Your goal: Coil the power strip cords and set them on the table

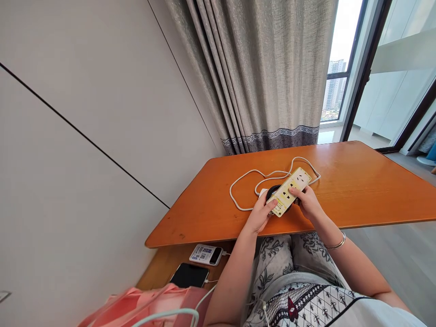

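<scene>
A pale yellow-and-white power strip (291, 193) is tilted up above the front of the table, its socket face turned toward me. My left hand (260, 215) grips its lower end, thumb on the face. Near the middle, my right hand (308, 202) holds its right side, thumb pressed beside the sockets. A black looped thing (270, 193), perhaps a coiled cable, shows behind the strip; most of it is hidden. Just past my left hand is a white piece (263, 192), partly covered. A white cord (243, 175) lies in loose loops on the table behind the strip.
The orange-brown wooden table (361, 181) has its near edge at my lap. Lower left, a power bank (206, 254) and a dark phone (189, 275) with cables lie on a wooden surface, beside a pink bag (163, 304). A curtain (272, 68) hangs behind the table.
</scene>
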A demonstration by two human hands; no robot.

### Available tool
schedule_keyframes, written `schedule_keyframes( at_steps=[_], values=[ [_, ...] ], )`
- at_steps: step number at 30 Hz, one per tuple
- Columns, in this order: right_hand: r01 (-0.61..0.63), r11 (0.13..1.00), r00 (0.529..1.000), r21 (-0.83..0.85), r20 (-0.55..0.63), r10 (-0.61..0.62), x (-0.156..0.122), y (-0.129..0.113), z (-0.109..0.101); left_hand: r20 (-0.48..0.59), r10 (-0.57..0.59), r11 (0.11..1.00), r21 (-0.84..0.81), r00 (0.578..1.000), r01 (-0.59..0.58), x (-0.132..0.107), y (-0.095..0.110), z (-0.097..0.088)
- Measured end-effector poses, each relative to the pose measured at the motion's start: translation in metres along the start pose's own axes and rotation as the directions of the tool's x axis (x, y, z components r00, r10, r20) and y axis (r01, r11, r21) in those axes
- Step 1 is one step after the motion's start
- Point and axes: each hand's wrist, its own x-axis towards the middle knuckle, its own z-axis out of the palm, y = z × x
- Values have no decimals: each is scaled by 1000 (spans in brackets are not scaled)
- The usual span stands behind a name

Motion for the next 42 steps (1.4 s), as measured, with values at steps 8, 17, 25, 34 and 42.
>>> schedule_keyframes(
  at_steps=[8,17,25,34,42],
  values=[
    [-73,997,997,-37,30,74,3,-1,-15,-78,21,1000,-14,997,-22,5,-8,12],
    [-26,997,1000,-74,14,27,25,-4,-42,-47,-54,998,-34,997,52,26,-24,13],
    [233,972,860,-18,-463,-215,114,-57,-135,-265,360,921,255,894,-295,38,-42,-12],
    [63,955,644,-288,-720,-260,179,-82,-227,29,560,497,788,828,-363,38,-58,-17],
    [-39,899,718,-437,-637,-278,224,-63,-245,227,565,178,905,793,-386,34,-61,-20]
  ],
)
